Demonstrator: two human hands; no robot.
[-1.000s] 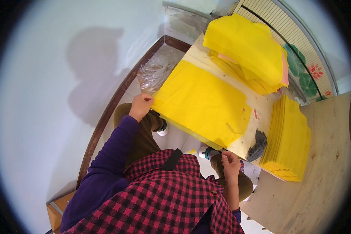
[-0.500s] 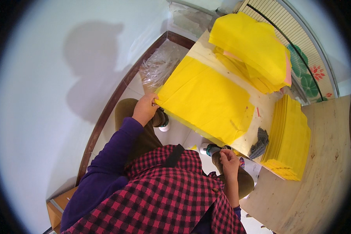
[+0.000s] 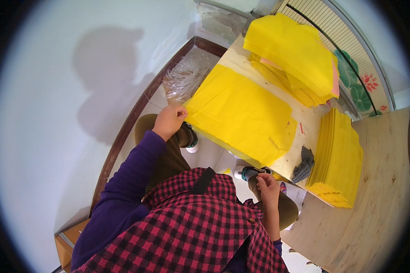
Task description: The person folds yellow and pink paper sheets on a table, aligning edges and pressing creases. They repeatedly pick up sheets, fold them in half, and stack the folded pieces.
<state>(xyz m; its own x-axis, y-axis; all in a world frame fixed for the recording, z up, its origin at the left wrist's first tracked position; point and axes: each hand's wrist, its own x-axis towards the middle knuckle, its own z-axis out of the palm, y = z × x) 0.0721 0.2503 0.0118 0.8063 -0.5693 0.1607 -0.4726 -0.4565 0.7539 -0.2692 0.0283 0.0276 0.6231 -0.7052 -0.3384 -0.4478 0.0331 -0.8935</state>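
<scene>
A yellow fabric sheet [image 3: 241, 111] lies flat over the pale wooden board in front of me, its near edge hanging slightly over. My left hand [image 3: 170, 121] is at the sheet's left corner, thumb and fingers pinched together; whether fabric is between them is hidden. Below the board's near right edge, my right hand [image 3: 269, 185] is also closed in a pinch. What it holds, if anything, is too small to make out. A dark grey ridged piece [image 3: 303, 164] rests on the board to the right of the sheet.
A folded yellow pile [image 3: 287, 50] with pink layers covers the board's far side. Another yellow stack [image 3: 337, 159] stands at the right, by a wooden panel [image 3: 373, 191]. Clear plastic [image 3: 187, 75] lies at the wall's foot. My legs are beneath the board's near edge.
My left hand has shifted slightly up along the sheet's corner, and the fold that showed at its fingertips now lies flatter. My right hand has hardly moved.
</scene>
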